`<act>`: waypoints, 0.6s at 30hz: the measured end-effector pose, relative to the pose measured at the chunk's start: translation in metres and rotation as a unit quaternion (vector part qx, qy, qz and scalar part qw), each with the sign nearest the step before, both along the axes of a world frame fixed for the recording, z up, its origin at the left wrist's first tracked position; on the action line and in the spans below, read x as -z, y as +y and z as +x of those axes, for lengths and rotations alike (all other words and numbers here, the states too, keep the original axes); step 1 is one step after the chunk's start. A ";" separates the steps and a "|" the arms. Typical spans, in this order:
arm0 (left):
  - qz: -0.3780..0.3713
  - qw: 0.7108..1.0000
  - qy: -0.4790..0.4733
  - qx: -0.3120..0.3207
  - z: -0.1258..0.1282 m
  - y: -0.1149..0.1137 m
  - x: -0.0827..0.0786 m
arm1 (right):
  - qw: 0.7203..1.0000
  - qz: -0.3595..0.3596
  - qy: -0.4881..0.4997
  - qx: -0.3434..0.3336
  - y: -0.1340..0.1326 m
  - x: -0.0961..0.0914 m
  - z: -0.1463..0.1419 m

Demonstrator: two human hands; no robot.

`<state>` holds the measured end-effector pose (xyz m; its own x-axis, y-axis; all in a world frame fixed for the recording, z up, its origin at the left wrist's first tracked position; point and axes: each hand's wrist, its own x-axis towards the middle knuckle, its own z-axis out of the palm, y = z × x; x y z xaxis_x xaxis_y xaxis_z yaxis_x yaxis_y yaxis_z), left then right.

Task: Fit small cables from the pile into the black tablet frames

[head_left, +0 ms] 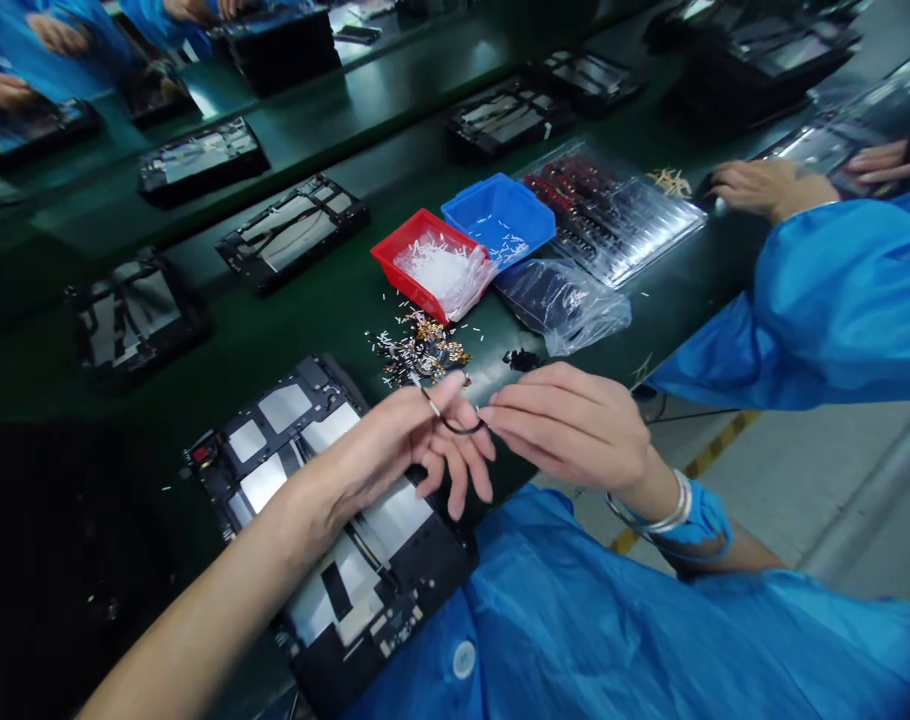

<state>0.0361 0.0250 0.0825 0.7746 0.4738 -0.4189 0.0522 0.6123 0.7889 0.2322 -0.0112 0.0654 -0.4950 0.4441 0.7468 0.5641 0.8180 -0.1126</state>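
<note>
A short, thin black cable (461, 431) with pale ends curves between my two hands. My left hand (432, 440) has it at the thumb and forefinger, while the other fingers hang loosely spread. The fingertips of my right hand (575, 425) are pinched together on the cable's other end. Beneath my left wrist lies an opened tablet-like device (395, 590), showing silver battery-like panels and black strips. Just beyond my left hand is a loose pile of small white, black and gold parts (423, 345).
A red bin (386, 262) and a blue bin (534, 205) hold small white pieces. Beside them lie a plastic bag (564, 305) and a clear tray (635, 235). More opened devices (294, 225) line the green bench. A co-worker's hand (774, 187) is at the right.
</note>
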 end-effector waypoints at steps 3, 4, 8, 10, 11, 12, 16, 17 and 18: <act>-0.026 0.999 -0.006 0.018 -0.005 -0.012 -0.001 | 0.999 0.016 0.023 -0.020 0.000 0.006 -0.010; -0.020 1.000 0.000 0.009 -0.007 -0.015 0.000 | 0.999 0.006 0.044 -0.022 -0.001 0.010 -0.011; 0.044 0.994 0.054 -0.083 -0.016 -0.024 0.005 | 0.978 -0.077 0.160 0.113 -0.003 0.037 0.000; 0.087 0.981 0.086 -0.151 -0.021 -0.030 0.004 | 0.946 -0.124 0.163 0.253 -0.002 0.059 0.010; 0.108 0.972 0.097 -0.185 -0.024 -0.033 0.004 | 0.935 -0.139 0.135 0.296 -0.001 0.070 0.015; 0.130 0.962 0.106 -0.216 -0.027 -0.036 0.003 | 0.925 -0.152 0.108 0.331 0.000 0.080 0.018; 0.188 0.931 0.122 -0.286 -0.038 -0.046 0.001 | 0.900 -0.170 0.034 0.399 0.002 0.106 0.017; 0.193 0.929 0.121 -0.293 -0.040 -0.048 0.001 | 0.900 -0.164 0.024 0.402 0.001 0.108 0.015; 0.194 0.927 0.117 -0.298 -0.042 -0.049 0.001 | 0.902 -0.157 0.016 0.401 0.001 0.108 0.012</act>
